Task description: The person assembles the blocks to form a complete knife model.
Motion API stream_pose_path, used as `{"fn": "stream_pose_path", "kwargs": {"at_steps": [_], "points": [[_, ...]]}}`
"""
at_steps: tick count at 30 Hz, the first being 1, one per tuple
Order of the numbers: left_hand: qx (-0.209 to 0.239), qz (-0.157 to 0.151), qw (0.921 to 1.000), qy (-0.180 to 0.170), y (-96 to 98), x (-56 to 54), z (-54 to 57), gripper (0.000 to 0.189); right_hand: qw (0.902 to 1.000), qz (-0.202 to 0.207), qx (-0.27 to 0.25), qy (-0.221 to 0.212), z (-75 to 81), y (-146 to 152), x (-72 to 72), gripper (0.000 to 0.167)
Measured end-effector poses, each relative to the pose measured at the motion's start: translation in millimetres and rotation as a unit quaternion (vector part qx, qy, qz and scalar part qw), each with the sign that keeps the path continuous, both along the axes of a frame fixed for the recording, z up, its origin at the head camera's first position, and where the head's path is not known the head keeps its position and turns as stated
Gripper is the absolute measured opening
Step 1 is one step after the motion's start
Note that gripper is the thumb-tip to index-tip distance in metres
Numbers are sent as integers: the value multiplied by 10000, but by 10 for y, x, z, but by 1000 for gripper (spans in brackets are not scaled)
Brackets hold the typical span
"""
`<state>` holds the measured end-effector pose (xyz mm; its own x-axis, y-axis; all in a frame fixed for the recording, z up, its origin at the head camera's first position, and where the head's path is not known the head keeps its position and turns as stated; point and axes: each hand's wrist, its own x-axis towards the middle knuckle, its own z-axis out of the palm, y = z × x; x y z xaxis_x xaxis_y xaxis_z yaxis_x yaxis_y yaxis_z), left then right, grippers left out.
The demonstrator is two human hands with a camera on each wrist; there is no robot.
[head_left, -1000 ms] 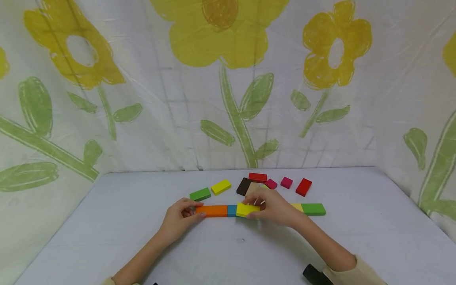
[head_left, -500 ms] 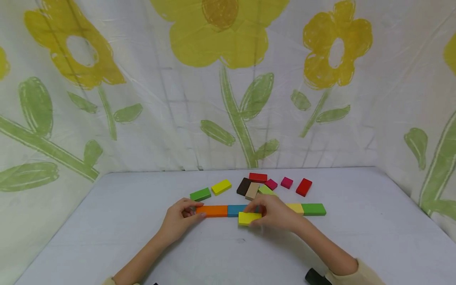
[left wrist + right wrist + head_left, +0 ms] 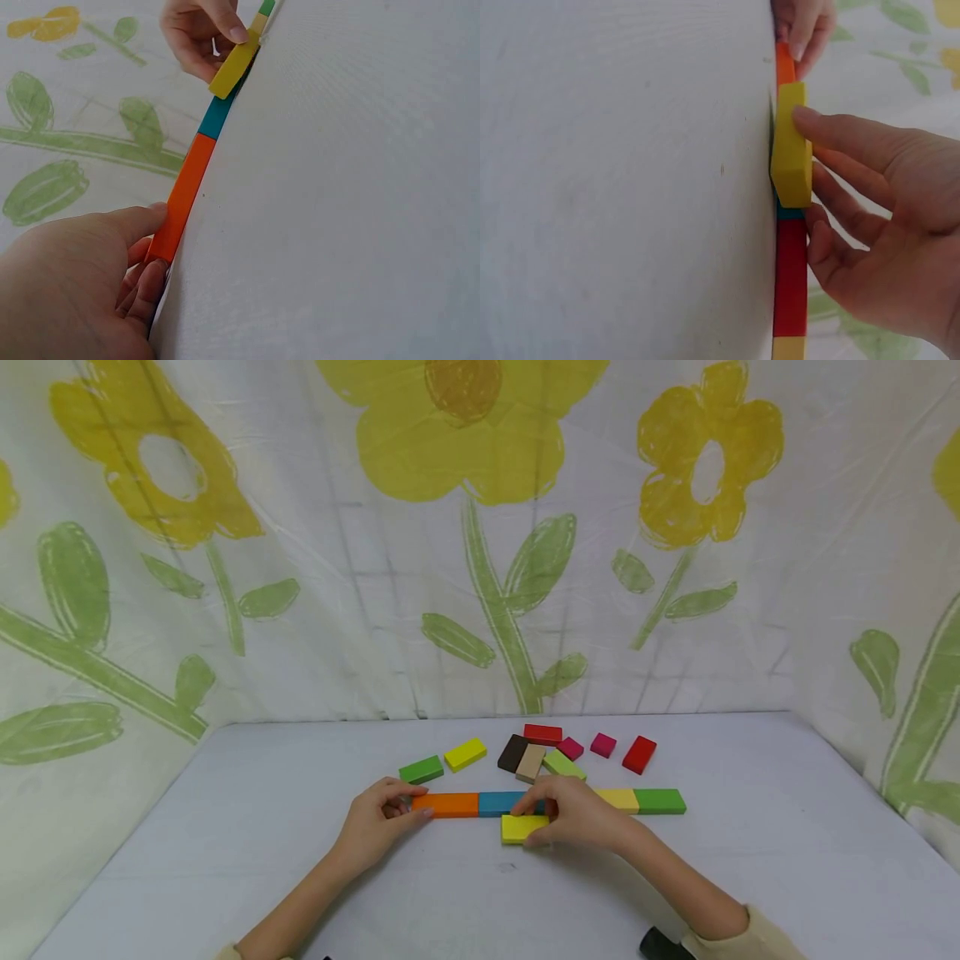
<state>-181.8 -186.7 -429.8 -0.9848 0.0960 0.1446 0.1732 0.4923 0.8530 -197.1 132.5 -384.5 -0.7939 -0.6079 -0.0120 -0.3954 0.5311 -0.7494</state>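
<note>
Wooden blocks lie end to end in a straight row across the white table. At its left end, my left hand (image 3: 378,814) holds the orange block (image 3: 450,806) between thumb and fingers. A blue block (image 3: 495,803) follows, then a red block (image 3: 791,277), which my right hand hides in the head view. Pale yellow (image 3: 620,800) and green (image 3: 660,802) blocks finish the right end. My right hand (image 3: 577,814) pinches a bright yellow block (image 3: 516,832) by its right part, on the near side of the blue block. In both wrist views this yellow block overlaps the blue one.
Behind the row lie loose blocks: green (image 3: 422,769), yellow (image 3: 466,754), dark brown (image 3: 513,752), tan (image 3: 531,762), light green (image 3: 564,765), two reds and two small magenta cubes. A flower-printed curtain (image 3: 375,610) borders the table's back. A black cylindrical object (image 3: 663,945) shows by the right sleeve.
The right hand has carried the yellow block from over the blue block toward the near side of the row. The left hand has stayed at the orange block.
</note>
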Motion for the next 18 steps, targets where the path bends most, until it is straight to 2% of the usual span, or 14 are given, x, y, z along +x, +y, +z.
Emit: {"fn": "stream_pose_path", "kwargs": {"at_steps": [18], "points": [[20,-29,10000,16,-8,-4,-6,24,10000,-32,56,-2,-12,-2,11,31]]}}
